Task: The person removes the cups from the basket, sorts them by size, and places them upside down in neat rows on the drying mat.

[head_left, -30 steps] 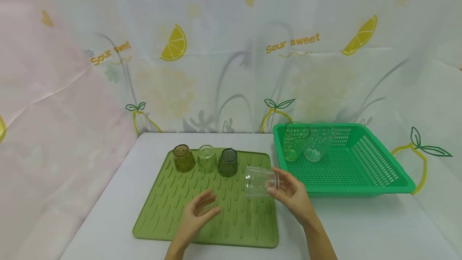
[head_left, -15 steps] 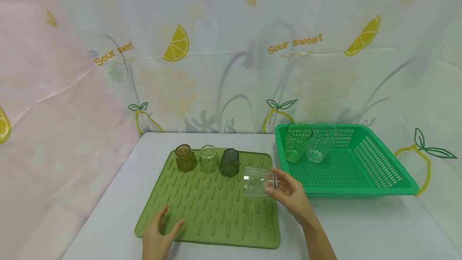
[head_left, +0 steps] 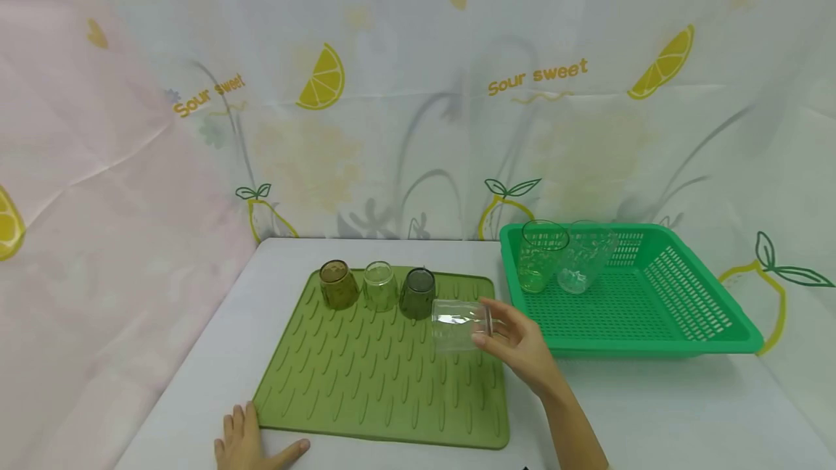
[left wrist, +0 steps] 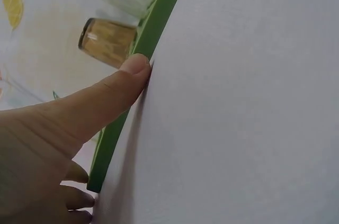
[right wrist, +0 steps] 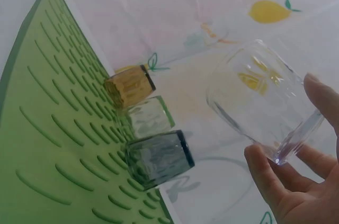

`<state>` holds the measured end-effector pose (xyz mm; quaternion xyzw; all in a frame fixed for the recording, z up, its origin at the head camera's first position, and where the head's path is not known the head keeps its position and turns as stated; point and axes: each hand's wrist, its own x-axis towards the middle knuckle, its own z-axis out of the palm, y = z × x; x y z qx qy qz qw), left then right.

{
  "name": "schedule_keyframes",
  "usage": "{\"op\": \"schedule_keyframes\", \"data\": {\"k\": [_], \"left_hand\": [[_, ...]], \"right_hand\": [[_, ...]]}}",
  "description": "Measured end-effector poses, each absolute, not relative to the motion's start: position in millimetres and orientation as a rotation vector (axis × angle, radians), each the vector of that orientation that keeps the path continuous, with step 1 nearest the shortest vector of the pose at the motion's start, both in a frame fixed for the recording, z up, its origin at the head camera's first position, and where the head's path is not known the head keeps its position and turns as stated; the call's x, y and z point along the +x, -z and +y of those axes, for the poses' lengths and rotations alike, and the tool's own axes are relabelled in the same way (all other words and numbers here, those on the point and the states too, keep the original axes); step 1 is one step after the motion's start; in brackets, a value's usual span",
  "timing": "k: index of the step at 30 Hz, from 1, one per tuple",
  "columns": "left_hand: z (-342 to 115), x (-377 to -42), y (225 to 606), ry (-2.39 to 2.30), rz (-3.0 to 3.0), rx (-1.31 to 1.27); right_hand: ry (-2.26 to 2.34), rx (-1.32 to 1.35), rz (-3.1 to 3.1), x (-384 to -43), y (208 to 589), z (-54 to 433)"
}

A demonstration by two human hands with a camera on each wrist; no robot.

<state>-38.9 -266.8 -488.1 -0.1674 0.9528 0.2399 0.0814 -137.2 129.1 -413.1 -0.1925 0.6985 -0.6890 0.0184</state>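
My right hand (head_left: pixel 516 347) holds a clear drinking glass (head_left: pixel 453 325) on its side by the thick-bottomed end, over the right part of the green drying mat (head_left: pixel 366 383). In the right wrist view, fingers and thumb pinch this clear glass (right wrist: pixel 265 102) around its base. My left hand (head_left: pixel 244 444) is at the near left corner of the mat, fingers spread. The left wrist view has its thumb (left wrist: pixel 135 65) against the mat's edge. Along the back of the mat, an amber glass (head_left: pixel 338 285), a pale green glass (head_left: pixel 380 286) and a dark grey glass (head_left: pixel 417 294) stand upside down.
A green plastic basket (head_left: pixel 653 345) sits right of the mat. Inside it, a green-tinted glass (head_left: pixel 538 267) and a clear glass (head_left: pixel 581 267) lean at the left end. Behind the white table hangs a lemon-print cloth (head_left: pixel 392 129).
My left hand has moved left and toward me, from above the mat to its near left corner. The right hand has shifted slightly left with the clear glass.
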Motion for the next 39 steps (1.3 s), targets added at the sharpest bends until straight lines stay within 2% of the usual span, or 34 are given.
{"op": "schedule_keyframes", "data": {"k": [24,39], "left_hand": [[-285,-44,496,-0.716,2.867,-0.468],[-288,-46,496,-0.683,2.847,-0.453]], "right_hand": [[2.037,-0.833,2.079,-165,406,68],[1.664,-0.951,2.386,-186,410,11]]}}
